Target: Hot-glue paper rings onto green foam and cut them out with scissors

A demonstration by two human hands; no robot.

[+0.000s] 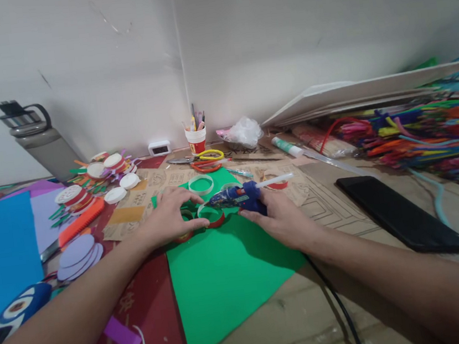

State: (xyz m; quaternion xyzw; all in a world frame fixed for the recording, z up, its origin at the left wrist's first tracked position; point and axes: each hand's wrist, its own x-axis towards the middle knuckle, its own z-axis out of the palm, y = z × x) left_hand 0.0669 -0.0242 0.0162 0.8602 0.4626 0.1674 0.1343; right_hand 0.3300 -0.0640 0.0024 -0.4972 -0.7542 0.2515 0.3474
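Observation:
A blue hot glue gun (pixel 249 194) with a white glue stick out of its back is gripped in my right hand (pixel 285 218); its nozzle points left. My left hand (pixel 172 215) curves over the green sheet (pixel 226 284), thumb and index finger at the left side of a red paper ring (pixel 218 222). The nozzle is close to that ring; contact cannot be made out. Another red ring lies partly hidden under my left palm. Just beyond, a white ring (pixel 201 185) rests on the sheet.
Small red-and-white drums (pixel 74 198), white discs (pixel 115 195) and an orange cutter (pixel 80 215) lie left. Scissors (pixel 206 156) and a pen cup (pixel 196 140) stand behind. A phone (pixel 402 212) and pipe cleaners (pixel 430 141) are right. A black cord (pixel 337 298) runs toward me.

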